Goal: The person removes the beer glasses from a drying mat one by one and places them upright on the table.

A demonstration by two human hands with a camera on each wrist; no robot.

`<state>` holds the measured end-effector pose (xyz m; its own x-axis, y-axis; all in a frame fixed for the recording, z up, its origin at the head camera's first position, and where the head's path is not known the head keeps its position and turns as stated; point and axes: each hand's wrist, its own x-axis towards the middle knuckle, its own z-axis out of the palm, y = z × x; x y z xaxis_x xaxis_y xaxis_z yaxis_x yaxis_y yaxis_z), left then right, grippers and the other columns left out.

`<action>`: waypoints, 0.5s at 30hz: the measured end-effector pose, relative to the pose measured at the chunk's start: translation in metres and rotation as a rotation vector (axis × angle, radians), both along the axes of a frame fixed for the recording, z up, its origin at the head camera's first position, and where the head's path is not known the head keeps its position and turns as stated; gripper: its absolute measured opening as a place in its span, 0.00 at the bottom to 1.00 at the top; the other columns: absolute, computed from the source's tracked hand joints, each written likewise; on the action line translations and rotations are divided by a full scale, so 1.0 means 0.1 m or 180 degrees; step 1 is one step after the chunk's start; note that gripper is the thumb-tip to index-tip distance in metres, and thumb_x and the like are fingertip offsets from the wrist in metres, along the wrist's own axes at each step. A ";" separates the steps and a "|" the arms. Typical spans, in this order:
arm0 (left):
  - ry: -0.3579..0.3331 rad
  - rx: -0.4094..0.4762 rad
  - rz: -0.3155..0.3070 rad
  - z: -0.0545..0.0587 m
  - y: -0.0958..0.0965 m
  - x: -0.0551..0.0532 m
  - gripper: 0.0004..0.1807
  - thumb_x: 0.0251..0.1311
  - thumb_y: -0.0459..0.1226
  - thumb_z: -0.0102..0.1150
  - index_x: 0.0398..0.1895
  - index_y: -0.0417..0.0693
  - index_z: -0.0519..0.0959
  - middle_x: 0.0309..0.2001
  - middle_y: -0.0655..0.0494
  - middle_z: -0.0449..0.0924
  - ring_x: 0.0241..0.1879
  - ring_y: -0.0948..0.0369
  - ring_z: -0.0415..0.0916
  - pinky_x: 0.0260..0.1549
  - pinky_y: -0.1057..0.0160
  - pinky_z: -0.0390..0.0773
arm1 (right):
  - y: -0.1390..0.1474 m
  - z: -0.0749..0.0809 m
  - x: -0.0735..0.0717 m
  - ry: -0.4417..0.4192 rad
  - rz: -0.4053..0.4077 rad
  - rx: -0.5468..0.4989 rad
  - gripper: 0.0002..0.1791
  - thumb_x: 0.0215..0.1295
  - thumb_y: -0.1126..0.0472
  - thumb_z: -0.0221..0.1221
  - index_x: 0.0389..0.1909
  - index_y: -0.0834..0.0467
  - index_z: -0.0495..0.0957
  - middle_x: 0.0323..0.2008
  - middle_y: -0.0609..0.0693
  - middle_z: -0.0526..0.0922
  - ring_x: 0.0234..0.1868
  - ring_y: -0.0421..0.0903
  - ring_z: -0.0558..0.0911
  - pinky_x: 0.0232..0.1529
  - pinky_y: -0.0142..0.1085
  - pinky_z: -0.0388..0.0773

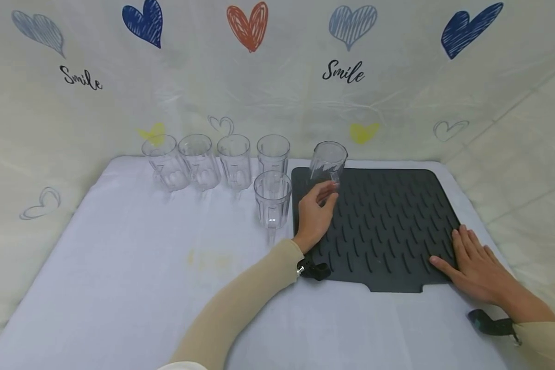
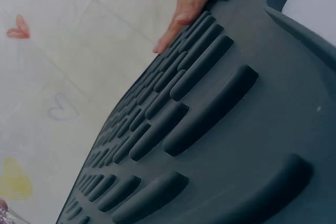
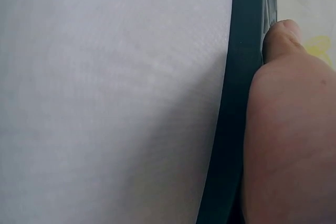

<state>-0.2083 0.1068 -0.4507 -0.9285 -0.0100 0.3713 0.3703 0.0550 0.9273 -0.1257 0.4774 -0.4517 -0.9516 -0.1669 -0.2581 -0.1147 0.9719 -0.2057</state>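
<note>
A clear glass mug (image 1: 327,156) is upright at the back left corner of the dark grey ridged drying mat (image 1: 384,221). My left hand (image 1: 315,211) pinches its handle between thumb and fingers; whether its base touches the mat cannot be told. My right hand (image 1: 483,275) lies with straight fingers on the mat's right edge, thumb spread over the ridges. In the right wrist view the heel of that hand (image 3: 291,135) is beside the mat's rim (image 3: 231,103). The left wrist view looks across the ridges, with the left hand almost wholly out of frame.
Several more clear glass mugs stand left of the mat: a back row including one mug (image 1: 233,162), and a single mug (image 1: 272,200) in front of its right end. A white cloth (image 1: 134,277) covers the table. Behind hangs a heart-printed sheet (image 1: 287,87).
</note>
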 end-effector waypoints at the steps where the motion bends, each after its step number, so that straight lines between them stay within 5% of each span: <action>1: 0.0030 0.0040 -0.0013 0.00 0.01 0.00 0.17 0.74 0.33 0.57 0.63 0.45 0.79 0.59 0.46 0.85 0.61 0.54 0.84 0.62 0.65 0.82 | 0.00 0.00 0.00 0.0003 0.0000 -0.0002 0.57 0.79 0.33 0.42 0.77 0.75 0.24 0.77 0.75 0.19 0.79 0.74 0.22 0.72 0.79 0.33; 15: 0.0046 0.0196 0.0048 0.01 0.06 0.00 0.10 0.70 0.29 0.60 0.52 0.40 0.83 0.49 0.43 0.88 0.52 0.53 0.87 0.53 0.70 0.85 | 0.01 -0.04 0.00 0.0051 -0.0004 0.0003 0.57 0.79 0.33 0.42 0.77 0.75 0.25 0.77 0.74 0.19 0.79 0.74 0.22 0.73 0.78 0.31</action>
<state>-0.2083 0.1130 -0.4493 -0.9226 -0.0473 0.3829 0.3832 0.0036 0.9237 -0.1254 0.4784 -0.4552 -0.9558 -0.1656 -0.2431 -0.1168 0.9722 -0.2030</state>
